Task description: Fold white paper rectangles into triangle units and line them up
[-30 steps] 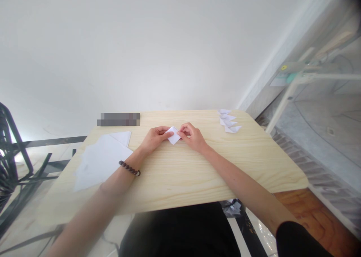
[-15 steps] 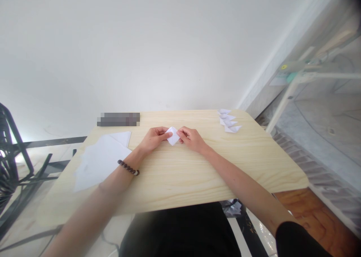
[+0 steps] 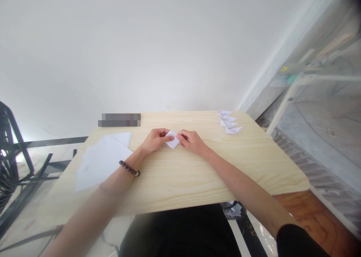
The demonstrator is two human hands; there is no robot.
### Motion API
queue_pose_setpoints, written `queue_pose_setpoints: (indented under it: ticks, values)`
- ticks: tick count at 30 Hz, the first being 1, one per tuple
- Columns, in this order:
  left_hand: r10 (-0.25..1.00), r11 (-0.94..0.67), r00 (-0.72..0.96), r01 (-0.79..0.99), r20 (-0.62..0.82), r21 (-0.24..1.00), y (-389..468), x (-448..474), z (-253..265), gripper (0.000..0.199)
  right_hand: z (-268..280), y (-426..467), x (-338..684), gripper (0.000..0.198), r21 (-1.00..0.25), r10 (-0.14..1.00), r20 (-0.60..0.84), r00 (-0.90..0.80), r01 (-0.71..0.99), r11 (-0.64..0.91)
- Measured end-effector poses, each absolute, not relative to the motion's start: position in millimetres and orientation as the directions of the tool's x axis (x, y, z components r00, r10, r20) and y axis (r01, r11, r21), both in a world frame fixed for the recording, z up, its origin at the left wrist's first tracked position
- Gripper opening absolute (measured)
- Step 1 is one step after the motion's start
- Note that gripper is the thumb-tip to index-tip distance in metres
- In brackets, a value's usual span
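folded white paper (image 3: 173, 143), diamond-shaped

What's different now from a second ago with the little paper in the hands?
The small paper moved slightly toward the person, and so did the left hand and the right hand. Nothing was grabbed or let go: both hands still hold the paper. The big sheets and the folded pieces stayed where they were.
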State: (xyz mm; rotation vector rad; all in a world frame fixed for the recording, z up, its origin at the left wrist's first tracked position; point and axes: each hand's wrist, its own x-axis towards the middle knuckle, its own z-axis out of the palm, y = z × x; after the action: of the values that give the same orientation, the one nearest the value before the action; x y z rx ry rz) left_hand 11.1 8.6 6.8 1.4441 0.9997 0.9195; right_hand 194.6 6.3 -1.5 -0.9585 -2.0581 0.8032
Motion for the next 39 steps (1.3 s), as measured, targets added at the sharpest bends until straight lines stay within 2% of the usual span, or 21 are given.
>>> queue_pose_setpoints:
  ticks: [4, 20, 27, 33, 39]
  values:
    - [0.932, -0.027, 0.362, 0.070, 0.000, 0.997, 8.3, 10.7, 7.5, 0.025, -1.2, 7.0, 195.8, 0.028, -0.752, 0.815, 0.350, -0.462, 0.380, 0.538]
    - [0.940, -0.156, 0.325, 0.152, 0.099, 0.976, 6.0, 13.2, 7.7, 0.028, 0.0, 7.5, 198.3, 0.028, -0.726, 0.791, 0.330, -0.516, 0.396, 0.562]
    - [0.941, -0.092, 0.336, 0.127, 0.045, 0.988, 7.7, 9.1, 7.6, 0.027, -0.1, 6.0, 197.4, 0.029, -0.744, 0.786, 0.304, -0.539, 0.380, 0.549]
    - [0.927, -0.005, 0.376, 0.016, -0.001, 1.000, 8.4, 12.6, 8.2, 0.035, -2.6, 11.3, 198.7, 0.031, -0.813, 0.853, 0.299, -0.429, 0.354, 0.463]
    - [0.915, 0.056, 0.399, 0.006, -0.054, 0.998, 8.5, 10.9, 7.8, 0.036, -2.3, 12.3, 199.3, 0.034, -0.796, 0.872, 0.321, -0.368, 0.394, 0.459]
